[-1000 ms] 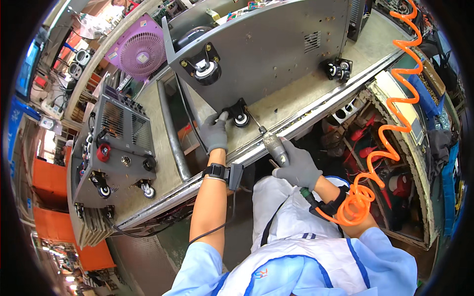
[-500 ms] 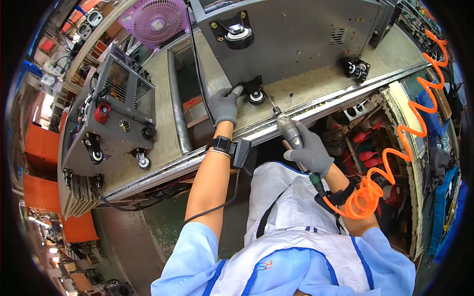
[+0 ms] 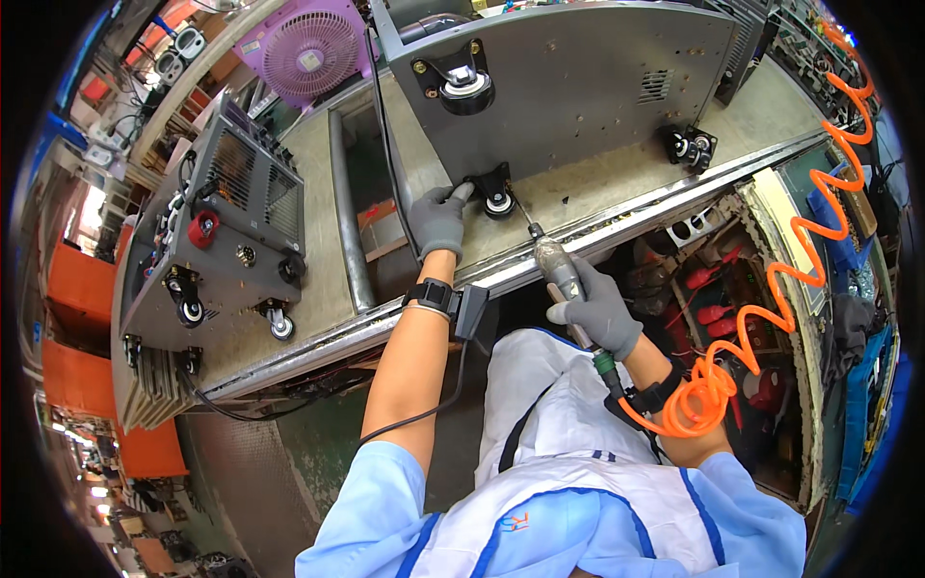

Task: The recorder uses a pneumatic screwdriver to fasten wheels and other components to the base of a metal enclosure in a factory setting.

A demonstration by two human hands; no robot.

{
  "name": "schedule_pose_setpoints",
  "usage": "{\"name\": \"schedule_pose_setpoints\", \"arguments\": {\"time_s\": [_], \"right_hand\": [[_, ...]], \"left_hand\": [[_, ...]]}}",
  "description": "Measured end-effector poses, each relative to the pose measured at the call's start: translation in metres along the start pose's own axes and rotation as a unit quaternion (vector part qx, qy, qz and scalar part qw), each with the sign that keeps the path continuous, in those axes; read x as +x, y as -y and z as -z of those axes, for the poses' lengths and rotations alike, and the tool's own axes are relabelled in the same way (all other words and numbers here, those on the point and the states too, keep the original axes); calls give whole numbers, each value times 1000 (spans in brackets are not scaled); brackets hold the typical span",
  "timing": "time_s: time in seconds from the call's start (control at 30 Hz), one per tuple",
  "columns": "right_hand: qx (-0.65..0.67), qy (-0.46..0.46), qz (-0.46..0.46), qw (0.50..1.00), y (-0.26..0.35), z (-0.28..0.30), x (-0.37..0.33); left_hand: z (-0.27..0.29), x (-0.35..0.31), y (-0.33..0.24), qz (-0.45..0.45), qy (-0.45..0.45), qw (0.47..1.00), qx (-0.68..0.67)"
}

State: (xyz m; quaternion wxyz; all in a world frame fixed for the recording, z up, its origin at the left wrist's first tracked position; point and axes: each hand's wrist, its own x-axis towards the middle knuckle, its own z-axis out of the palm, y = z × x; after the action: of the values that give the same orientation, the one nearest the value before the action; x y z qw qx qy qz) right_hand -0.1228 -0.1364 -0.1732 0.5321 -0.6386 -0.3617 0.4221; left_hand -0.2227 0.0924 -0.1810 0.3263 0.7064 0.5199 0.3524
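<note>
A large grey metal cabinet [image 3: 578,91] lies on its side on the workbench, its wheeled face toward me. My left hand [image 3: 439,223], in a grey glove, has its fingers curled at the left edge of a black swivel caster [image 3: 498,202] by the cabinet's lower corner. My right hand [image 3: 605,313], gloved too, is wrapped round a pneumatic screwdriver [image 3: 557,268]. Its thin bit points up toward the caster's right side; whether the tip touches a screw is too small to tell. Another caster [image 3: 466,89] sits on the corner above.
Loose casters [image 3: 690,147] lie at the cabinet's right end. A second grey machine [image 3: 226,231] with casters stands at left, and a purple fan [image 3: 310,56] behind. An orange coiled air hose [image 3: 761,332] hangs at right. A black cable [image 3: 383,144] runs beside my left hand.
The view has shifted slightly. My right hand and the screwdriver have moved a little leftward, with the bit still near the caster. The coiled hose has swung. My left hand stays at the caster.
</note>
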Motion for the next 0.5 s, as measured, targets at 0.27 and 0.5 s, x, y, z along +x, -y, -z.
{"name": "schedule_pose_setpoints", "arguments": {"time_s": [0.27, 0.5], "right_hand": [[-6, -17, 25, 1000, -8, -3, 9], [-132, -55, 25, 989, -6, -6, 4]], "left_hand": [[-1, 1, 1, 34, 11, 999, -2], [2, 2, 2, 38, 20, 999, -1]]}}
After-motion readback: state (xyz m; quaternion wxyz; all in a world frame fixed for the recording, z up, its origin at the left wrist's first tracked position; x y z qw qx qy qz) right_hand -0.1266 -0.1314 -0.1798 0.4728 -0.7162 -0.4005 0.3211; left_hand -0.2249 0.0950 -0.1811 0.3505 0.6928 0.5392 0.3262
